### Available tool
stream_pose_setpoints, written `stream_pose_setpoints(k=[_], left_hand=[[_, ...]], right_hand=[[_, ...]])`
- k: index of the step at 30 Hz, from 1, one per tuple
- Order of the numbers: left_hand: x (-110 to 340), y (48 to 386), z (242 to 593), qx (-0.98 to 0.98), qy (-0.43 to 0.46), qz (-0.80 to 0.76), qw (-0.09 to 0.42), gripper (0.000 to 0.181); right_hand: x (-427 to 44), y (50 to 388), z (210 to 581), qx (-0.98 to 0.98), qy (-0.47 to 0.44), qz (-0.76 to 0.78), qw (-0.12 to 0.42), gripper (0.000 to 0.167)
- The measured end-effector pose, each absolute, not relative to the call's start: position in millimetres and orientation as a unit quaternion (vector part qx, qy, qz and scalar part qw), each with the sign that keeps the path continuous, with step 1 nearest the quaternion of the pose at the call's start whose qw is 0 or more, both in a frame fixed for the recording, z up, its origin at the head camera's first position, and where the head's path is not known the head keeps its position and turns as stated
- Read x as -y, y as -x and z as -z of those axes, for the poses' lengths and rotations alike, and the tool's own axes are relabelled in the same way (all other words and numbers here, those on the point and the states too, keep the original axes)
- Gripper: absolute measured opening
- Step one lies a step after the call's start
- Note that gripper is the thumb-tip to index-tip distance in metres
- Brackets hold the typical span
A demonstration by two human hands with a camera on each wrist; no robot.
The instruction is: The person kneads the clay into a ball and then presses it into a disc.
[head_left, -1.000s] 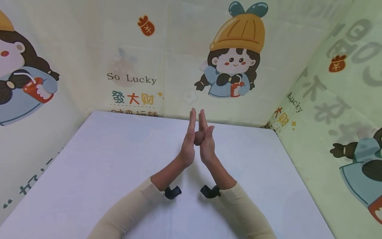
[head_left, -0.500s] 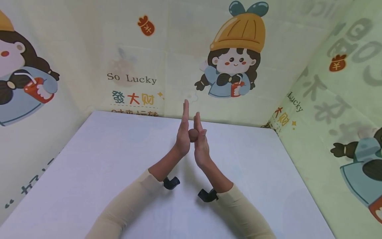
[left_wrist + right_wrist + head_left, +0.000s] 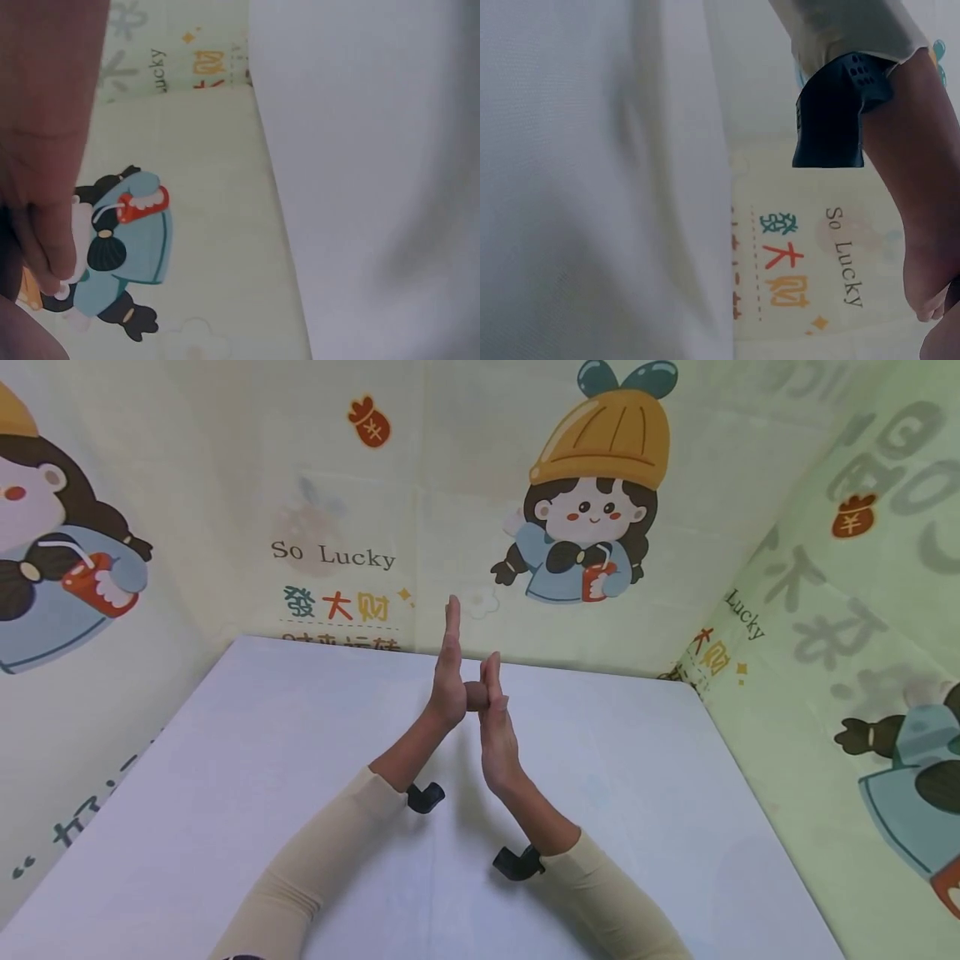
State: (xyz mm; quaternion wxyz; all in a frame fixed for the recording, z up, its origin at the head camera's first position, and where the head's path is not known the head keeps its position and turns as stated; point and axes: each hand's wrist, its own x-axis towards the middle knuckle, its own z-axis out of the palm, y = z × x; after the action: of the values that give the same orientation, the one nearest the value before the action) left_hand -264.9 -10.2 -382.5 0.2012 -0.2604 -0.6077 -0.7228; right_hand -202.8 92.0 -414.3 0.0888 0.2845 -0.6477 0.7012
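A small brown lump (image 3: 476,696) with rounded sides is pressed between the two palms, held up above the white table. On its left, the left hand (image 3: 448,681) stands with straight fingers pointing up, its palm against the lump. The right hand (image 3: 498,731) touches it from the other side, lower down, its fingers also straight and near the lump. In the left wrist view, part of a hand (image 3: 49,150) fills the left edge, and the lump cannot be made out. The right wrist view shows the other forearm (image 3: 919,142) at its right side.
The white table (image 3: 300,735) spreads beneath both arms. Behind it hangs a pale printed cloth (image 3: 450,485) with cartoon figures and lettering, which continues on both sides. A black wrist-worn device (image 3: 425,797) is on the left wrist, and another (image 3: 517,863) on the right.
Both hands have shifted left with the lump between them. The left hand has slid up and away while the right has gone lower, and the lump now looks more elongated sideways.
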Motion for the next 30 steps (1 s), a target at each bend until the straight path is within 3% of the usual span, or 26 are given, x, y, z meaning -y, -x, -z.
stream_pose_setpoints(k=[30], left_hand=[[-9,262,433,0.649,0.315,0.677,0.143,0.059]], right_hand=[[-105,215,405,0.660,-0.329,-0.650,0.183,0.070]])
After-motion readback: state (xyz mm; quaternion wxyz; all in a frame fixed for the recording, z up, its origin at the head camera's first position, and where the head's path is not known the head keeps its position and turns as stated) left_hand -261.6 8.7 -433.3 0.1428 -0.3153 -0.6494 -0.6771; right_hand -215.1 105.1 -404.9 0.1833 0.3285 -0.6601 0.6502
